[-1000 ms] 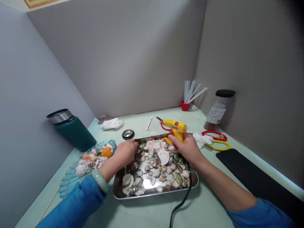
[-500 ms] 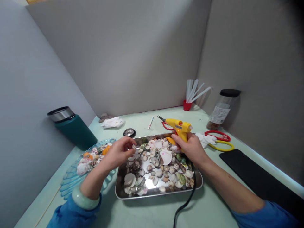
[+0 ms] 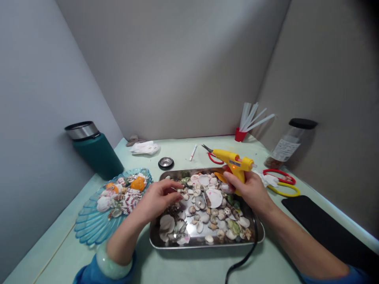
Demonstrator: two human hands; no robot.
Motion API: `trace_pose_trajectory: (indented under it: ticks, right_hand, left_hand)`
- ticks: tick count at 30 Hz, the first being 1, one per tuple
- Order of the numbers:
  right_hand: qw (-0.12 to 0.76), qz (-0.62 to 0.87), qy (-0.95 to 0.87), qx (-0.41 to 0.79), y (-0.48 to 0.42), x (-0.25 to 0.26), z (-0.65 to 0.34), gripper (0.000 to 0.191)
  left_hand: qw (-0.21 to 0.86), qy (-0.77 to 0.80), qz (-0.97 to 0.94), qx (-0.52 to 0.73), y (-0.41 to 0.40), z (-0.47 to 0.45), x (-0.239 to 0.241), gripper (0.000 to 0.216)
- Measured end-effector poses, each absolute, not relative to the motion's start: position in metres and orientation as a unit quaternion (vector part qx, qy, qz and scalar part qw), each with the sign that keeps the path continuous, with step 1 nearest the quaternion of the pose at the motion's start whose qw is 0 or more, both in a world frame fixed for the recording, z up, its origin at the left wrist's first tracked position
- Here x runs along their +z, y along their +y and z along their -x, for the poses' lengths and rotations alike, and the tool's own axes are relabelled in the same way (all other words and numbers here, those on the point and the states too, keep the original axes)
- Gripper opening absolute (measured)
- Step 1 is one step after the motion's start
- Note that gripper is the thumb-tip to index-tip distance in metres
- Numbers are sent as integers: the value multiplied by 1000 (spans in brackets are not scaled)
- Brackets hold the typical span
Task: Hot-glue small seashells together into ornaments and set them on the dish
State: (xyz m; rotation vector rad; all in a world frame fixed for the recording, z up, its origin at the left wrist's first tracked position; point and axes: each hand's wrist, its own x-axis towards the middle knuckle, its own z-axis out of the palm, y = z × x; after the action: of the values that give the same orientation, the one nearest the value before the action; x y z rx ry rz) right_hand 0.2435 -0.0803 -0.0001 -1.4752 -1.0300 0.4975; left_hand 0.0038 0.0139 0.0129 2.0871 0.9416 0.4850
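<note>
A steel tray (image 3: pixel 204 245) full of mixed seashells lies in front of me. My left hand (image 3: pixel 155 199) hovers over the tray's left part, thumb and fingers pinched on a small shell (image 3: pixel 175 189). My right hand (image 3: pixel 251 190) grips a yellow glue gun (image 3: pixel 233 162) over the tray's far right corner, nozzle pointing left. Its black cord (image 3: pixel 245 256) runs past the tray toward me. Left of the tray, a blue glass plate (image 3: pixel 89 228) carries shells, among them an orange one (image 3: pixel 138 183).
A green flask (image 3: pixel 96 152) stands at the left. At the back lie a crumpled tissue (image 3: pixel 145 148), a small metal lid (image 3: pixel 166 162), a white stick (image 3: pixel 193 152), red scissors (image 3: pixel 214 157) and a red cup of glue sticks (image 3: pixel 240 136). A jar (image 3: pixel 288 144), more scissors (image 3: pixel 281 183) and a black pad (image 3: pixel 319 225) sit right.
My left hand rose out of the shells with a small shell pinched in its fingers. The view swung left and down. My right hand kept hold of the glue gun.
</note>
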Motion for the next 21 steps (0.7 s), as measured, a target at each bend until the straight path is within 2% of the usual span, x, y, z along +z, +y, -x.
trace_pose_trajectory:
  ticks: [10,15,21]
  right_hand:
    - [593,626,-433,263,-79,-4,-245,38]
    - [594,621,-434,271,-80,-4,-246,35]
    - [601,613,-430,279,-78,-5,-246,35]
  left_hand:
    - [199,320,-916,140,7,-6,21,18]
    - [91,302,-948,47,9,2,28,15]
    - [46,302,-952,11,6,-1,17,12]
